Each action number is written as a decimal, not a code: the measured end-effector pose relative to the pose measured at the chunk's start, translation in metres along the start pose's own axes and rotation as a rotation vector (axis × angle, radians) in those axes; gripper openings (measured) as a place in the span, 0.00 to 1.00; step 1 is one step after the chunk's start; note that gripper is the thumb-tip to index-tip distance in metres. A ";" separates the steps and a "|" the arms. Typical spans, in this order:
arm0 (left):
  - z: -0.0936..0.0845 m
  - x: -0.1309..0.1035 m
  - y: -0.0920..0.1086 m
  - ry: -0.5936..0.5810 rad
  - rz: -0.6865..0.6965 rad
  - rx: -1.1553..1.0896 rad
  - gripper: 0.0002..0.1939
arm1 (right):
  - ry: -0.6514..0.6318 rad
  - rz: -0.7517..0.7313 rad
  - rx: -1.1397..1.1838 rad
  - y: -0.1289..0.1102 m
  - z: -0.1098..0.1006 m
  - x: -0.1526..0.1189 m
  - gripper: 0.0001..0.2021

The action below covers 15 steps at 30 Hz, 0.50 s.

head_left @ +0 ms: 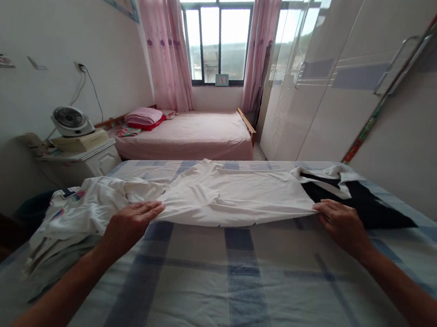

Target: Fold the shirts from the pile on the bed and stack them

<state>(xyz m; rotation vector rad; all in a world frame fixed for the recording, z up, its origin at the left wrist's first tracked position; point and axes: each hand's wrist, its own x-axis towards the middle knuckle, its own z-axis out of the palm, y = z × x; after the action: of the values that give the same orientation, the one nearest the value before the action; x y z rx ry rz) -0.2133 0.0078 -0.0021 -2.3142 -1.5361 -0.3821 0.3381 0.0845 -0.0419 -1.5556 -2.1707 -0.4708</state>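
Note:
A white garment (246,193) lies stretched across the bed with the blue-and-white checked sheet (195,288). Its left end is pinched between the fingers of my left hand (131,224). At the other end, my right hand (340,223) grips the near corner, pulling the near edge nearly straight. Left of it is a heap of white clothes (90,203) with a grey piece (66,261) under it, beside my left hand. A black and white garment (372,206) lies just beyond my right hand.
Past the far edge stands a second bed with a pink sheet (214,131) and folded pink bedding (144,116). A small fan (70,119) sits on a white cabinet (95,159) at the left. A tall glossy wardrobe (329,108) lines the right side.

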 end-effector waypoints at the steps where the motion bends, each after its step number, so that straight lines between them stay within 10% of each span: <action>1: 0.001 -0.005 -0.002 -0.041 0.005 -0.010 0.23 | -0.017 -0.022 0.017 0.001 -0.001 -0.004 0.14; 7: 0.009 -0.019 -0.008 -0.225 -0.018 -0.150 0.30 | -0.208 -0.064 0.191 0.004 -0.006 -0.015 0.19; 15: 0.028 0.068 0.011 -0.097 -0.161 -0.328 0.20 | -0.180 -0.082 0.232 -0.019 0.016 0.044 0.16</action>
<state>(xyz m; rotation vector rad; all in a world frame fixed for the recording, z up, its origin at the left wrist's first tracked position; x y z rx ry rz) -0.1766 0.0722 -0.0015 -2.4881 -1.8334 -0.6119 0.3057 0.1222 -0.0330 -1.4346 -2.3347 -0.1003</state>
